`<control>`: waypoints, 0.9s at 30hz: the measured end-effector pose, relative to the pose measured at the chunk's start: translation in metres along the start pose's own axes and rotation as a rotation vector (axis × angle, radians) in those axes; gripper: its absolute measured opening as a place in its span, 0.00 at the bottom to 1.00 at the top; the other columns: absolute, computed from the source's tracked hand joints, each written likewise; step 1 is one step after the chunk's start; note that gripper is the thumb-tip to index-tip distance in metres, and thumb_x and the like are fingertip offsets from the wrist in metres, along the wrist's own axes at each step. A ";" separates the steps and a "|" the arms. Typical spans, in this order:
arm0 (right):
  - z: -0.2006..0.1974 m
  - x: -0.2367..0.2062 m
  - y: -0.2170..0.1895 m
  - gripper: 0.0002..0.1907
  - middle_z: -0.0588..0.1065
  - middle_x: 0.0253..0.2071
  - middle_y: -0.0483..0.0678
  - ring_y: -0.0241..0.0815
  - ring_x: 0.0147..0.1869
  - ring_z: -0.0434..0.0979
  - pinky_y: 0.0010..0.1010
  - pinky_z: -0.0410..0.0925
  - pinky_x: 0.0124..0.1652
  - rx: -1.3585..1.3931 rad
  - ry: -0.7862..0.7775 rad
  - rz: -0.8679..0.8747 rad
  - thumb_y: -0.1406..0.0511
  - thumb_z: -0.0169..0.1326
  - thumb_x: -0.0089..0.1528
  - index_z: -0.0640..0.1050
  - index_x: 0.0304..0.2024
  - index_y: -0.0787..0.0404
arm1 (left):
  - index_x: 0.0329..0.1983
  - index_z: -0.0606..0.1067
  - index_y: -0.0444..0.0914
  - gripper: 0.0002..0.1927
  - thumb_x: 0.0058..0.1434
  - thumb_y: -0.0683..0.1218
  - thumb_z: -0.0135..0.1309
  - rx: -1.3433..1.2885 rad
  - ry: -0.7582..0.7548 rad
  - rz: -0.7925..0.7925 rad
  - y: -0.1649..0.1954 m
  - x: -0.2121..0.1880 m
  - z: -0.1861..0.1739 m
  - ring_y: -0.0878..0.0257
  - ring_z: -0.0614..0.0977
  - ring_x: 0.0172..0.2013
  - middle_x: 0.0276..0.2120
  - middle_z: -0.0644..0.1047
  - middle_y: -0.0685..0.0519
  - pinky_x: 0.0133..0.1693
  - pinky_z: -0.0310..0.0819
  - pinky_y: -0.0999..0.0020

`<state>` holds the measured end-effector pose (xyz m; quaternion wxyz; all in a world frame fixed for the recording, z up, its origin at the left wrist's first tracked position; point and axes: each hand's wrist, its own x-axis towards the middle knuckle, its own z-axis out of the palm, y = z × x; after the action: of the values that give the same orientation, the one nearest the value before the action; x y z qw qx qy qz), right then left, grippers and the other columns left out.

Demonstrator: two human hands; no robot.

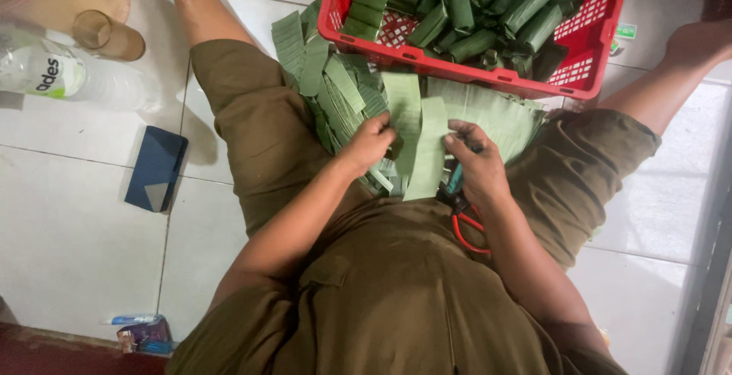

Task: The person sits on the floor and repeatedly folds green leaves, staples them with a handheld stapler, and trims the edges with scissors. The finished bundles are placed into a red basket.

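Head view looks down on a person seated on a white tiled floor (69, 222), legs spread, in olive-brown clothes. Nearest, below the leaf strips (415, 135), red-handled scissors (465, 222) lie in the lap, partly under the right hand (476, 165). That hand pinches the right edge of the strips with curled fingers; the left hand (370, 142) pinches their left edge the same way. The strips are pale green, flat, matte and finely ribbed, cut to long narrow rectangles. The two being held lie side by side with their long axis running from the lap toward the crate (587, 35), tilted slightly to the right at the near end. Around them a loose heap of similar strips (335, 89) fans out to the left and right, pointing many ways. Left of the strips, on the floor, lies a dark blue flat case (156, 169); farther left and beyond it a clear plastic bottle (72, 77) lies on its side beside a brown glass (95, 30). Just beyond the strips stands the red plastic crate with latticed walls, filled with darker green folded leaf parcels (473, 9) stacked loosely. A small box (145, 334) sits at the near left floor edge.
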<state>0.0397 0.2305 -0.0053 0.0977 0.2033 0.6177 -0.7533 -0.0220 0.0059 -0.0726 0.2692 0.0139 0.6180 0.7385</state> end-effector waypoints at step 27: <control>0.006 0.011 -0.010 0.11 0.74 0.39 0.43 0.30 0.42 0.70 0.23 0.67 0.44 -0.409 0.162 -0.398 0.70 0.61 0.65 0.74 0.47 0.63 | 0.55 0.74 0.25 0.29 0.79 0.59 0.47 0.281 -0.135 0.014 0.008 -0.017 0.023 0.48 0.75 0.53 0.52 0.73 0.33 0.57 0.68 0.55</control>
<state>0.0245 0.2282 0.0000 -0.0624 0.1137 0.7903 -0.5988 -0.0025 0.0185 -0.0548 0.3002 0.1054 0.6958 0.6439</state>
